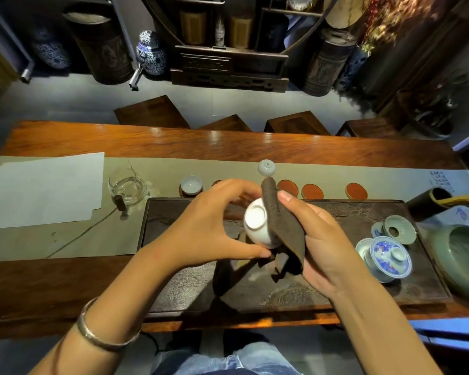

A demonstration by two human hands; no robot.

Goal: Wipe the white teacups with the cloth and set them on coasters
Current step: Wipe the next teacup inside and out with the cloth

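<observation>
Head view, left hand (211, 226) grip holding teacup (257, 224), right hand (320, 239) grip holding cloth (282, 226); coasters (311, 191) beyond, gaiwan (387, 257) right

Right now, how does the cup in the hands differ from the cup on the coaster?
The held cup is turned over, its foot ring toward the camera; the coaster cup stands upright with its mouth open.
The held cup is off the table, gripped by the left hand with the cloth against it, pressed by the right hand; the coaster cup rests alone, touched by nothing.
Both are small, white and handleless.
</observation>
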